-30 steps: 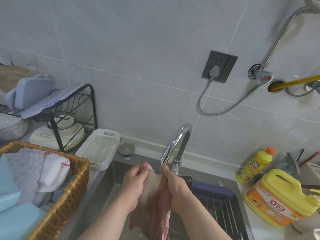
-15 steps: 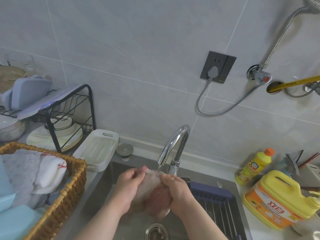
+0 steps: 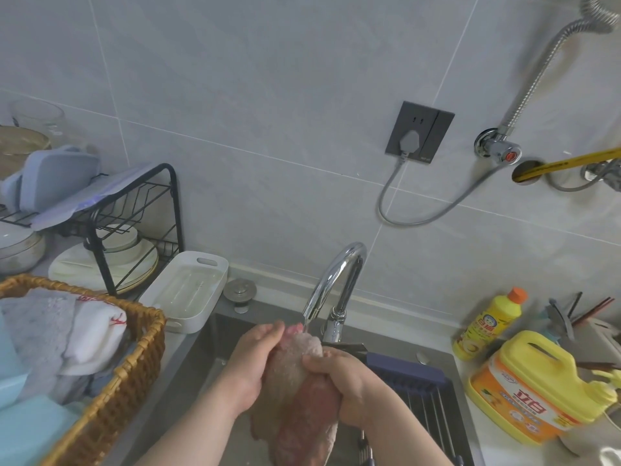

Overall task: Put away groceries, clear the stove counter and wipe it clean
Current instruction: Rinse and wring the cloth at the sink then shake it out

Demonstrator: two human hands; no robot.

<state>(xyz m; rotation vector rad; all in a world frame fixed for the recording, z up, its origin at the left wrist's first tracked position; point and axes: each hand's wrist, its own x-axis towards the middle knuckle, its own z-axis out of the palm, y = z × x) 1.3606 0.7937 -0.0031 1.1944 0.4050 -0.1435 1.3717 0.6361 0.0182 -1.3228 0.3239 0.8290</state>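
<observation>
A wet pink and beige cloth (image 3: 299, 395) hangs between my two hands over the grey sink (image 3: 201, 358). My left hand (image 3: 250, 363) grips its left side and my right hand (image 3: 349, 385) grips its right side, fingers curled into the fabric. The cloth's top sits just under the spout of the chrome faucet (image 3: 336, 284), where a thin stream of water falls onto it. The cloth's lower end runs out of the frame at the bottom.
A wicker basket (image 3: 134, 375) with folded cloths stands at the left, beside a white tray (image 3: 188, 290) and a black dish rack (image 3: 134, 210) with plates. Right of the sink are a yellow detergent jug (image 3: 537, 385), a yellow bottle (image 3: 487, 324) and a dark drying rack (image 3: 413, 391).
My hands have rubbed and bunched the cloth under the faucet, then drawn it out longer again. It now hangs down between them.
</observation>
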